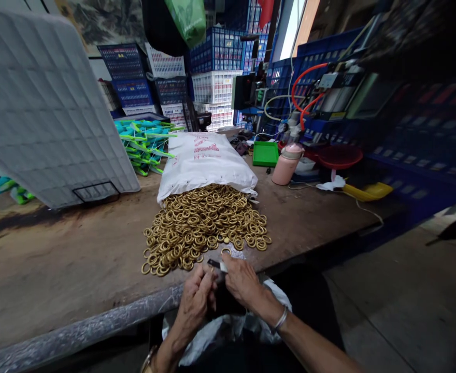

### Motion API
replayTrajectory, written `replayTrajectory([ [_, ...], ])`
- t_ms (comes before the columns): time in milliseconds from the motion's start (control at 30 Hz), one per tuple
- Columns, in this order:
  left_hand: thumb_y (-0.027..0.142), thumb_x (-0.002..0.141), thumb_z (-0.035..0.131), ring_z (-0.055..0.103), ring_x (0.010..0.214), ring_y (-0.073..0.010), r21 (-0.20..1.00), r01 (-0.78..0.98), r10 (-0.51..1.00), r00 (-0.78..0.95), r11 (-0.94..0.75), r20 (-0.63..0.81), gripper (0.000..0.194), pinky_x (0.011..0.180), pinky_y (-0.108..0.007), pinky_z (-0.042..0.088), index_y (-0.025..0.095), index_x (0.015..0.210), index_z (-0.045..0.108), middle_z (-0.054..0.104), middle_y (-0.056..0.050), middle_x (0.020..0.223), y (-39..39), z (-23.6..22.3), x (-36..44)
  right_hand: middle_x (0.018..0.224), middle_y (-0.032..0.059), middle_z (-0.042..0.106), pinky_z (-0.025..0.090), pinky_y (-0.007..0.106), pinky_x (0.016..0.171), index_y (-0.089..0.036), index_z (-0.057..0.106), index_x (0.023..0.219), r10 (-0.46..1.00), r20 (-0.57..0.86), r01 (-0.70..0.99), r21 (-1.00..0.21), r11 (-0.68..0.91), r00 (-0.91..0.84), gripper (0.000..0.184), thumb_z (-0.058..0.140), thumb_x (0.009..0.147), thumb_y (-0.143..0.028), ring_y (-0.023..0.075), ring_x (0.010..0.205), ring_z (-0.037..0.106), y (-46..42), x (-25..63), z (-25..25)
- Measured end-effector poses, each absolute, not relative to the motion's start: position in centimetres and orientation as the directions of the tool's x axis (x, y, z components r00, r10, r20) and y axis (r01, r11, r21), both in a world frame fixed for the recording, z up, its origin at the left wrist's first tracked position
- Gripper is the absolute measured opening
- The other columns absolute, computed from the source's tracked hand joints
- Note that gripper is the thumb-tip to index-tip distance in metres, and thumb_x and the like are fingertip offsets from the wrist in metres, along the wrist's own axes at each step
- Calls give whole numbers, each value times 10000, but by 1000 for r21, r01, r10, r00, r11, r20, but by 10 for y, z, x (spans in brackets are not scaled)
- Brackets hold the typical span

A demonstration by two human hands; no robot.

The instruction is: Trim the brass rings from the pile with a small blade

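From the head camera, I look down on a brown worktable [96,264] with both bare hands at its near edge. My right hand [243,280] grips a small dark blade [214,263] with a pale part beside the fingers; the blade points toward the left hand [197,292]. That hand's fingers are bent inward close by, but I cannot tell whether they close on anything. One loose ring [226,251] lies just beyond the right fingertips.

The heap of brass-coloured rings [204,223] spreads on the table just past the hands, spilling from the mouth of a white sack [208,160] with red print. Left of the sack are green and blue plastic pieces [144,142] and a grey padded panel [53,109] standing tilted. To its right I see a green tray [266,154], a pink bottle [287,165], a red dish [340,156] and a yellow scoop [370,192]. White plastic sheeting [212,334] lies below the hands, and stacked crates [216,52] fill the back.
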State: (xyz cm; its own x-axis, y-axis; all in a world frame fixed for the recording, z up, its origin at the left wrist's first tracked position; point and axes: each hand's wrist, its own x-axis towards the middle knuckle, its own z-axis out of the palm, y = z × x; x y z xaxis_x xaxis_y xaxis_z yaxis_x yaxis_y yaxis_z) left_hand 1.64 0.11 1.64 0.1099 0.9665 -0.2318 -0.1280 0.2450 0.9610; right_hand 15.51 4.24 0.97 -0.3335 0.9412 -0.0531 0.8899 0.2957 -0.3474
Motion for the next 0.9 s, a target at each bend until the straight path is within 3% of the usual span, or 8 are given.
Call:
replayTrajectory([
  [67,457,760,517,398,366,-51,938,-206,954,165,280,-249,286,373,-180,349,174,721,503,482,54,539,-4,16,16,726,59,620,254,244,541,-150,491,913,970,-66,921,-334,201,-236,251,394,699,-62,152,638,543,49,165,8],
  [167,445,764,525,465,402,-66,888,-321,938,216,331,-272,294,418,-197,394,154,728,533,546,18,572,-6,12,16,721,46,609,258,232,550,-164,497,862,986,23,919,-360,161,-164,210,407,707,-55,139,639,537,56,175,4],
  [333,402,665,654,561,546,-119,788,-511,934,100,344,-343,294,423,-201,422,124,696,562,615,-59,711,1,9,15,806,44,623,270,229,569,-186,489,937,986,50,915,-368,166,-159,184,430,773,-128,143,695,564,60,168,2],
  [533,313,663,654,540,528,-112,666,-623,907,204,410,-368,247,417,-197,405,171,840,557,589,-6,654,6,16,8,797,63,639,270,246,570,-181,479,979,981,17,929,-318,189,-194,177,430,810,-201,169,709,583,66,157,-1],
  [633,309,644,665,534,550,-107,597,-661,880,233,456,-414,221,430,-194,396,143,747,562,577,-15,664,8,15,7,782,66,633,266,249,561,-162,478,966,982,11,926,-331,180,-186,175,420,806,-200,171,681,572,68,159,-2],
  [733,341,623,686,537,566,-106,602,-656,864,160,455,-478,265,424,-185,383,138,651,519,579,-23,675,11,12,9,751,36,610,272,234,562,-169,469,941,975,12,878,-432,206,-223,170,425,779,-150,145,642,544,67,162,-1],
  [900,434,648,653,447,435,-64,789,-484,909,37,379,-415,338,353,-144,272,184,825,509,516,49,588,16,6,16,700,-10,530,308,212,572,-196,458,830,950,64,669,-695,262,-306,78,431,773,-150,117,631,485,57,158,4],
])
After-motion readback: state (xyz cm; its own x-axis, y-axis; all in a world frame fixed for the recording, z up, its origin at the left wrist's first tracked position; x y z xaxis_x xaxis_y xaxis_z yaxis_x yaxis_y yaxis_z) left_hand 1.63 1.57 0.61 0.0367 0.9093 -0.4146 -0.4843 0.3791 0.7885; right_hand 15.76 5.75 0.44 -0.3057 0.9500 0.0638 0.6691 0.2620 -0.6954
